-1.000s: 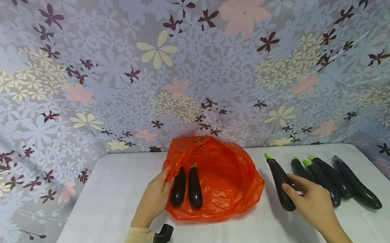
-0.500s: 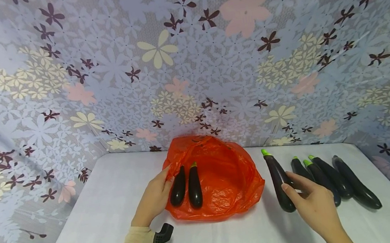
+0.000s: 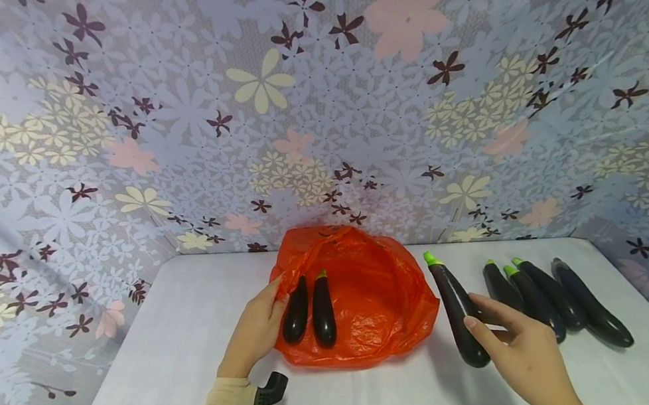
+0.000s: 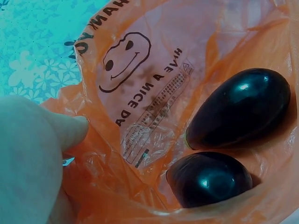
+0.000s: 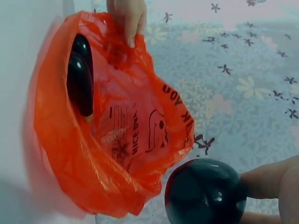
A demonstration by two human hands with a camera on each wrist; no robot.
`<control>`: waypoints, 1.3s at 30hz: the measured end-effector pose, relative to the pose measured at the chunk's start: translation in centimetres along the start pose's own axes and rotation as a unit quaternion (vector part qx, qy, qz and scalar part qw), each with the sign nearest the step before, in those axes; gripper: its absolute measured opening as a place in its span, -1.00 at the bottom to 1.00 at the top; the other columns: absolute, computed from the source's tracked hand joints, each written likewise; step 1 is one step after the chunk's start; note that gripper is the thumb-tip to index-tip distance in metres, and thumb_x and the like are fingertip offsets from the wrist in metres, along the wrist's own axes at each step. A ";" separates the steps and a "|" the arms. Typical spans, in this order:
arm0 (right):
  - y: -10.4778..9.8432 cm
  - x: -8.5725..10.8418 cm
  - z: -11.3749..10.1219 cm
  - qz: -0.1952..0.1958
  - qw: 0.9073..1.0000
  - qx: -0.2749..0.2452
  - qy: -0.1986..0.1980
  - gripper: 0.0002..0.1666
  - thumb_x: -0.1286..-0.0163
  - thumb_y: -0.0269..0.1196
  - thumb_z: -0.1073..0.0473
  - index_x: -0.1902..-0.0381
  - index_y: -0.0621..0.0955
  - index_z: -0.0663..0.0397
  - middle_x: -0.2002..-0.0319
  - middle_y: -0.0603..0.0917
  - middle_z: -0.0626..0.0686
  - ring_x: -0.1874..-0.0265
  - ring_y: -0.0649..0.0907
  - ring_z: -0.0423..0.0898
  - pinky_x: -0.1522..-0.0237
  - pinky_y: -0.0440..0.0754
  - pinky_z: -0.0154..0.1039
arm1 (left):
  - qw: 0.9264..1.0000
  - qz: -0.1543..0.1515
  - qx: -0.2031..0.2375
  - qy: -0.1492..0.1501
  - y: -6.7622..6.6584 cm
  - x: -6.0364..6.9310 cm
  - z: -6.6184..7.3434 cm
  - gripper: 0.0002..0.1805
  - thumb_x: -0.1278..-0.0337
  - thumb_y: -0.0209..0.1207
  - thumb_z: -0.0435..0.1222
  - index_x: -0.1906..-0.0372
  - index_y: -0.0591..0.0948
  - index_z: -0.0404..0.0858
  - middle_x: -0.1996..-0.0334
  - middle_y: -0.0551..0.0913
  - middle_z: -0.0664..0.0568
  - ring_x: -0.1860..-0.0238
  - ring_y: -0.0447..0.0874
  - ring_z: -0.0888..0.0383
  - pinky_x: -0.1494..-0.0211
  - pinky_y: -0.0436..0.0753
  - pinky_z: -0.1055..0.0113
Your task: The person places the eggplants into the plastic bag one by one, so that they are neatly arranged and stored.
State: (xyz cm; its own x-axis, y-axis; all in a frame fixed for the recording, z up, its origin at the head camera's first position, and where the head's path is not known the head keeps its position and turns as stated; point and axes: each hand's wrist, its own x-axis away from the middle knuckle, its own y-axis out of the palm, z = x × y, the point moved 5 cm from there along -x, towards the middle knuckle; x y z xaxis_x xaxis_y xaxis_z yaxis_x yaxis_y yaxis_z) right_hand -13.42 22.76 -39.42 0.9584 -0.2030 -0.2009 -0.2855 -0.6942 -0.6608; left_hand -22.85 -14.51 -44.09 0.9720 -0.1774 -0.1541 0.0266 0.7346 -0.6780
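Note:
An orange-red plastic bag (image 3: 373, 317) lies open on the white table, its left edge pinched by my left hand (image 3: 257, 330). Inside it two dark eggplants rest side by side, a left one (image 3: 296, 312) and a right one (image 3: 323, 313); the left wrist view shows their rounded ends. My right hand (image 3: 524, 347) holds another eggplant (image 3: 456, 314) between thumb and fingers, right of the bag and apart from it, green stem end pointing away. In the right wrist view this eggplant's round end (image 5: 205, 193) is near, with the bag beyond.
Several more eggplants (image 3: 551, 293) lie in a slanted row on the right of the white table (image 3: 192, 311). Flower-patterned cloth (image 3: 312, 97) rises behind and at both sides of it.
My right hand has moved a little left with its eggplant, whose stem end is now closer to the bag's right edge. The left hand and the bag stay put.

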 end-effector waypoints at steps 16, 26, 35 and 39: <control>1.4 1.4 -1.5 -0.056 0.997 -0.035 0.036 -0.41 -0.35 0.39 -0.03 -0.28 0.60 0.04 0.00 0.74 0.17 0.14 0.75 0.07 0.24 0.76 -0.23 | 1.000 0.007 -0.001 0.011 -0.1 0.0 0.2 -0.46 -0.51 0.03 -0.26 -0.50 0.34 -0.24 -0.32 0.52 -0.10 -0.32 0.49 -0.11 -0.40 0.40 -0.09; 2.6 1.7 -2.2 -0.064 0.996 -0.064 0.006 -0.47 -0.33 0.41 0.04 -0.23 0.64 0.04 0.02 0.75 0.11 0.16 0.74 -0.02 0.24 0.73 -0.36 | 1.000 0.010 -0.007 0.020 -0.1 0.1 0.2 -0.47 -0.52 0.02 -0.26 -0.49 0.35 -0.26 -0.32 0.52 -0.12 -0.32 0.49 -0.12 -0.41 0.39 -0.09; 4.3 1.2 -2.8 -0.076 0.994 -0.080 -0.019 -0.51 -0.32 0.42 0.09 -0.19 0.67 0.04 0.05 0.75 0.08 0.20 0.75 -0.07 0.25 0.76 -0.28 | 1.000 0.013 -0.013 0.021 -0.1 0.1 0.1 -0.48 -0.52 0.02 -0.26 -0.48 0.36 -0.24 -0.31 0.53 -0.11 -0.30 0.51 -0.11 -0.39 0.42 -0.09; 4.8 0.9 -3.0 -0.076 0.994 -0.075 -0.024 -0.53 -0.33 0.41 0.09 -0.18 0.67 0.03 0.07 0.76 0.04 0.15 0.74 -0.08 0.21 0.74 -0.30 | 1.000 0.013 -0.014 0.022 -0.1 0.0 0.0 -0.48 -0.52 0.02 -0.26 -0.48 0.36 -0.24 -0.31 0.53 -0.10 -0.29 0.52 -0.11 -0.37 0.44 -0.09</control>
State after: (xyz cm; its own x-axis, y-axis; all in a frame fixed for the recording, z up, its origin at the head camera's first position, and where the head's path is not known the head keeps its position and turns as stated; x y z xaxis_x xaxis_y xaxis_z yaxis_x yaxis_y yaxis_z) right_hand -13.95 17.14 -40.58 0.9880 -0.0565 -0.1435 -0.1294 -0.8103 -0.5715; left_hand -22.83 -14.59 -43.96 0.9610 -0.1875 -0.2034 -0.0061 0.7207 -0.6932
